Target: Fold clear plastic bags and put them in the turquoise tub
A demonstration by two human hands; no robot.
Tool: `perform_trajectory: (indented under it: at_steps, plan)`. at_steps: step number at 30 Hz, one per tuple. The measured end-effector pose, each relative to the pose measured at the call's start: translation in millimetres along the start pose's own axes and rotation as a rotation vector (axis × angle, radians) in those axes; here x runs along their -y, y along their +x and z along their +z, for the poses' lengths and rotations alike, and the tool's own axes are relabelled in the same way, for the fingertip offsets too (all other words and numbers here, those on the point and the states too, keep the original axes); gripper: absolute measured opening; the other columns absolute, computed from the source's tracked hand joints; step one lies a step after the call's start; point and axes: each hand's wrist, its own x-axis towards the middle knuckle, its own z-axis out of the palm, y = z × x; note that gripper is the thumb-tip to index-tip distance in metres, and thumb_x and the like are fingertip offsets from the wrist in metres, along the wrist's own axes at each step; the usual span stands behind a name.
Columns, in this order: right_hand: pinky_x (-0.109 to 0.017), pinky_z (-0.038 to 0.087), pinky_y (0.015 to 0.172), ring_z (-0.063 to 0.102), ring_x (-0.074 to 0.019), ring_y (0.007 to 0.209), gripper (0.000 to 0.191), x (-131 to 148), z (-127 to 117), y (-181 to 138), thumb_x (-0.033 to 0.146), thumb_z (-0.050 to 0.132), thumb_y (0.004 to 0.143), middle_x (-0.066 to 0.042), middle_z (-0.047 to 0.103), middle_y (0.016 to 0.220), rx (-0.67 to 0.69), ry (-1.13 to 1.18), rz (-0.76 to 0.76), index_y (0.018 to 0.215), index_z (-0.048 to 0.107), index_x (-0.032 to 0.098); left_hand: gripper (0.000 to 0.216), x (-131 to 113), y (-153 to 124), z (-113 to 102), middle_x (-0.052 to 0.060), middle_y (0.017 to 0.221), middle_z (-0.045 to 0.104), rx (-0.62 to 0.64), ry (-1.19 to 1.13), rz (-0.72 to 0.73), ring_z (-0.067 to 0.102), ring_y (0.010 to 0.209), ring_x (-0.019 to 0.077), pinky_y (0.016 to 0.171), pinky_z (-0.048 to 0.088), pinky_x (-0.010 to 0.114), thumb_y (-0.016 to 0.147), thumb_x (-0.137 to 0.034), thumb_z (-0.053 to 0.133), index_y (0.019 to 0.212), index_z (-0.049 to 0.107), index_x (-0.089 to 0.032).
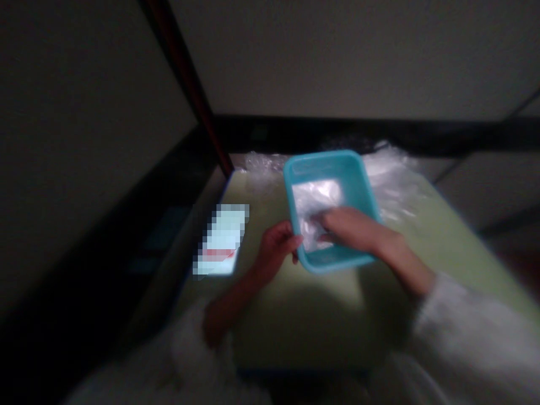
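A turquoise plastic basin (340, 262), squarish with rounded corners, is tilted toward me over the table. My left hand (276, 250) is closed on its left rim, with the thumb over the edge and the other fingers on the outer side. Inside the basin lies crinkled, shiny clear plastic (314, 194). My right hand (352, 229) reaches in over the right front side, its fingers bent and closed around part of that plastic. Blur and the hand itself hide the fingertips. Whether anything lies under the plastic cannot be made out.
The basin is above a yellow-green table (295, 320). More clear plastic wrap (390, 180) is heaped behind and right of the basin, with another crumpled piece (264, 164) at the back left. A lit phone screen (221, 242), pixelated, lies near the left edge. A dark reddish post (189, 84) rises behind.
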Motion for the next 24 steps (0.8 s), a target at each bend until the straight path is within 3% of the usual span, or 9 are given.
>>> perform_trajectory:
  at_steps: [11,21,24]
  plan:
    - [-0.034,0.047,0.085,0.062,-0.0260,0.100,0.043,6.0,-0.4,-4.1,0.012,0.053,0.084,-0.015,0.066,0.111,0.094,0.210,0.059,0.127,0.049,0.016,0.028,0.9,0.8,-1.3,-0.006,0.048,0.052,0.039,-0.050,0.005,0.044,0.038,0.0050,0.039,0.036,0.017,0.068,-0.037,0.070,0.065,0.052,-0.016]
    - [-0.033,0.046,0.087,0.061,-0.0250,0.104,0.055,-3.4,1.5,-8.3,0.008,0.046,0.084,-0.013,0.064,0.116,0.149,0.242,0.046,0.137,0.038,0.017,0.029,0.6,1.3,-1.3,-0.007,0.046,0.052,0.009,-0.031,-0.013,0.045,0.037,0.0051,0.040,0.037,0.017,0.068,-0.039,0.069,0.065,0.050,-0.017]
    - [-0.031,0.046,0.085,0.061,-0.0249,0.102,0.049,-4.4,-4.6,-11.5,0.008,0.046,0.084,-0.014,0.065,0.114,0.151,0.245,0.056,0.133,0.044,0.016,0.029,1.1,2.3,-1.2,-0.007,0.047,0.051,0.004,-0.045,-0.002,0.045,0.038,0.0051,0.040,0.037,0.017,0.068,-0.038,0.069,0.064,0.051,-0.017]
